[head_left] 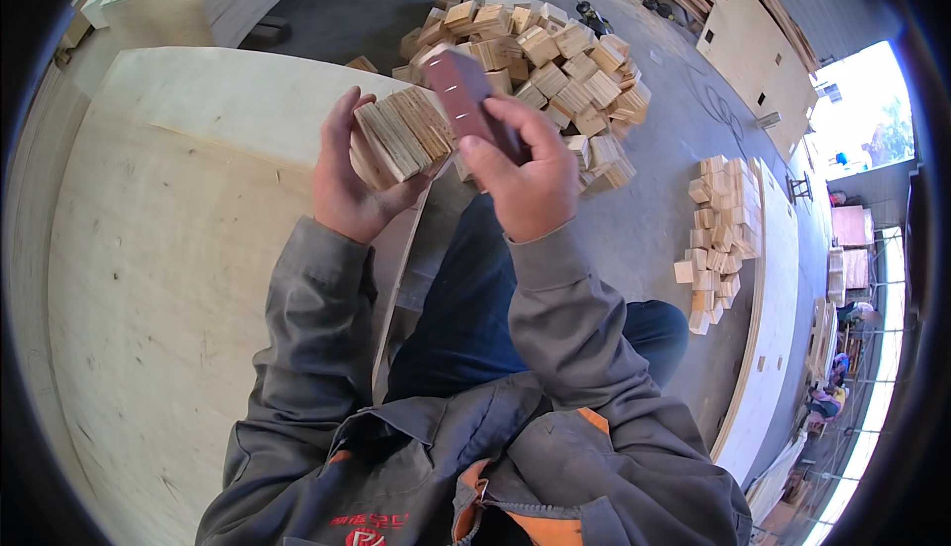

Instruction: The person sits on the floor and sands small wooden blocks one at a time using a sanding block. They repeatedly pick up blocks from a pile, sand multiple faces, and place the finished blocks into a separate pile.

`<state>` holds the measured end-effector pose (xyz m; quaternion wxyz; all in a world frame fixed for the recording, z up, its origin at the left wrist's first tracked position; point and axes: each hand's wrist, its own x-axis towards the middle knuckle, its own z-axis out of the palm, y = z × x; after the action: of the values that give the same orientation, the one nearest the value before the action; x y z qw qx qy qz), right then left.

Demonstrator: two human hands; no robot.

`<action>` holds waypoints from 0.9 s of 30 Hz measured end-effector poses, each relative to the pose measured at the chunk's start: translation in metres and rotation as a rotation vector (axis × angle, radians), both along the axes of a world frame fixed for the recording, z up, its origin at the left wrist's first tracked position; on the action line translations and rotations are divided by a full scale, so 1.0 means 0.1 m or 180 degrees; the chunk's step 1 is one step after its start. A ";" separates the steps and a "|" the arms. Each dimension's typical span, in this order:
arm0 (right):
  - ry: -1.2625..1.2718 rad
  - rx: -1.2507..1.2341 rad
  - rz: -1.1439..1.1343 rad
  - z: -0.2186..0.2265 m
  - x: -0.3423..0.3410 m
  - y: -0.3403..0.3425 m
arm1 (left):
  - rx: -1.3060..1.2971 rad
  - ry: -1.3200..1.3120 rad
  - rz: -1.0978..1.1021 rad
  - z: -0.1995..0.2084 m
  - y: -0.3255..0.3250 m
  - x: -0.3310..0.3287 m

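My left hand [349, 191] is wrapped round a plywood block [402, 136], thumb on one side and fingers under it, with its layered edge facing up. In my right hand [535, 171] is a sanding block [464, 92], a long piece covered in dark red-brown sheet with a row of staples along it. The sanding block is tilted close against the right side of the plywood block; whether the two touch is hard to tell. Both hands are above the right edge of a pale plywood panel [188, 239].
A large heap of wooden blocks [555, 60] lies on the grey floor ahead. A smaller pile of blocks [718, 229] sits to the right, beside a long plywood board [768, 328]. A panel with square holes [753, 60] is at the far right. My legs [456, 308] are below the hands.
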<state>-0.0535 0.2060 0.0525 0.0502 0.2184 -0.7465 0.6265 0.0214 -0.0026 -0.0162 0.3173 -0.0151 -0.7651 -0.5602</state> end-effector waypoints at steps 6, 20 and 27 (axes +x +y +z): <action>-0.0028 0.0315 -0.0377 -0.17 0.00 0.44 | -0.0280 -0.0042 0.0164 0.01 0.00 -0.01; 0.1818 0.1499 -0.0855 -0.03 -0.18 0.50 | -0.0020 -0.0259 0.0013 -0.01 -0.02 0.00; 0.1452 0.1155 -0.0079 0.04 0.15 0.32 | 0.0542 -0.0376 -0.0325 -0.03 -0.03 0.02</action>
<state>-0.0382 0.2384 0.0570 0.1845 0.3499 -0.8184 0.4168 0.0229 -0.0061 -0.0193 0.2429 0.0061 -0.7303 -0.6385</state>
